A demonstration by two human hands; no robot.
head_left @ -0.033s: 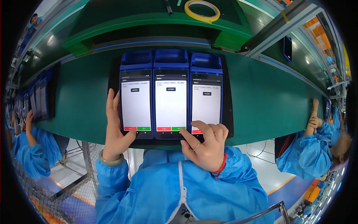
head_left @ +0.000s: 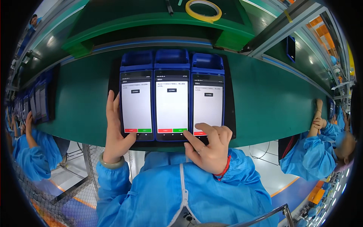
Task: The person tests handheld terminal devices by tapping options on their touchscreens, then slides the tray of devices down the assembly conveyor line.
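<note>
Three blue handheld terminals lie side by side with lit white screens: a left terminal (head_left: 136, 108), a middle terminal (head_left: 172, 111) and a right terminal (head_left: 208, 108). Each screen has a red button at its lower left; green ones show on the left and middle. My left hand (head_left: 116, 136) lies along the left terminal's outer edge, fingers stretched, thumb at the screen's bottom. Over the lower part of the right terminal is my right hand (head_left: 210, 149), its index fingertip by the middle terminal's green button. Its other fingers are bent and apart, hiding the right screen's lower corner.
Beneath the terminals is a black mat (head_left: 230, 98) on a green table (head_left: 261, 102). A green shelf (head_left: 151, 32) behind carries a yellow tape roll (head_left: 219, 16) and a black pen (head_left: 169, 7). Co-workers in blue sit left and right. A metal post (head_left: 283, 28) slants at far right.
The terminals and mat appear very slightly further left in view. My right index fingertip sits a touch lower and right of the middle terminal's green button; otherwise the hands keep their pose.
</note>
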